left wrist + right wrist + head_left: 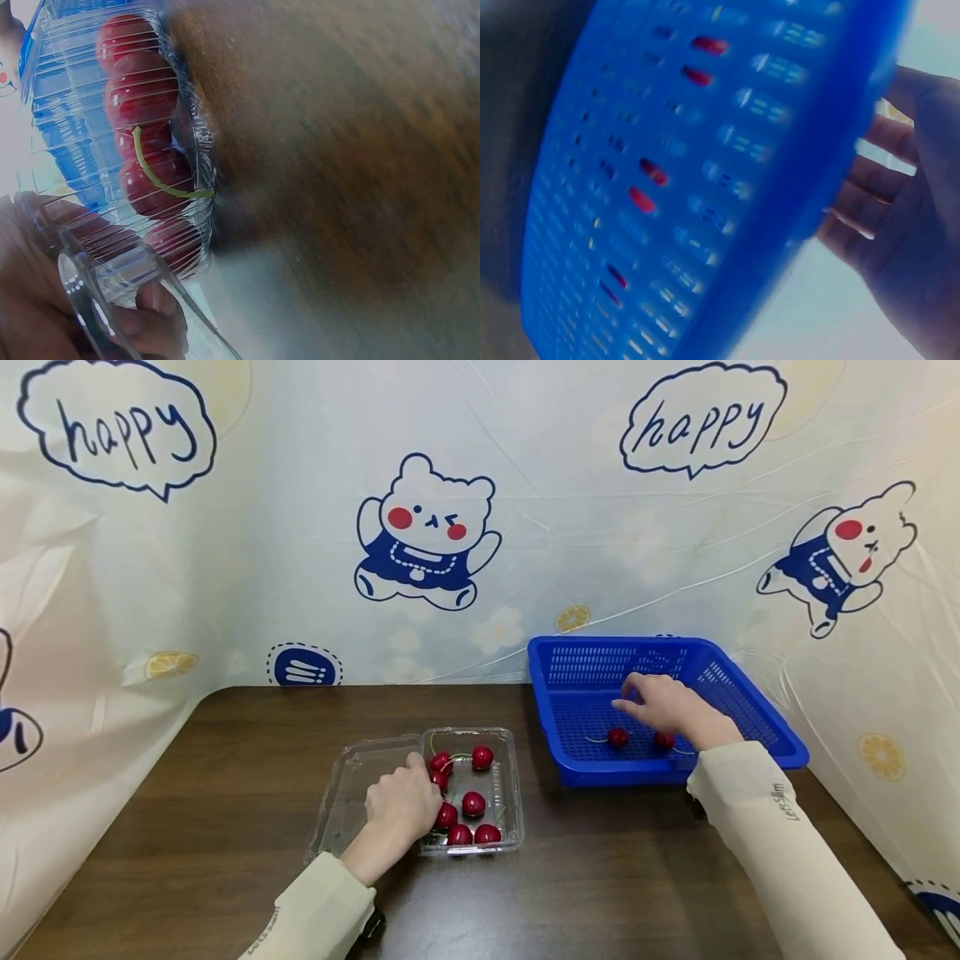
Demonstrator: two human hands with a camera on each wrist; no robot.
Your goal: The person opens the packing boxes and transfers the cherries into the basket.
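Observation:
A clear plastic clamshell box (517, 797) stands on the table, its lid (347, 781) folded out to the left. Several dark red cherries (473, 804) lie inside, some with green stems (161, 184). My left hand (403, 803) grips the box at its left side by the lid hinge, fingers curled round the plastic in the left wrist view. Over the blue basket (555, 727) hovers my right hand (663, 703), thumb and fingers apart around nothing. Below it, a stemmed cherry (617, 737) and another cherry (663, 741) rest on the basket floor.
The brown wooden table (247, 777) carries the box at its middle and the basket at the back right. A printed cloth (570, 552) with bears hangs behind and along both sides. The basket's right corner comes close to that cloth.

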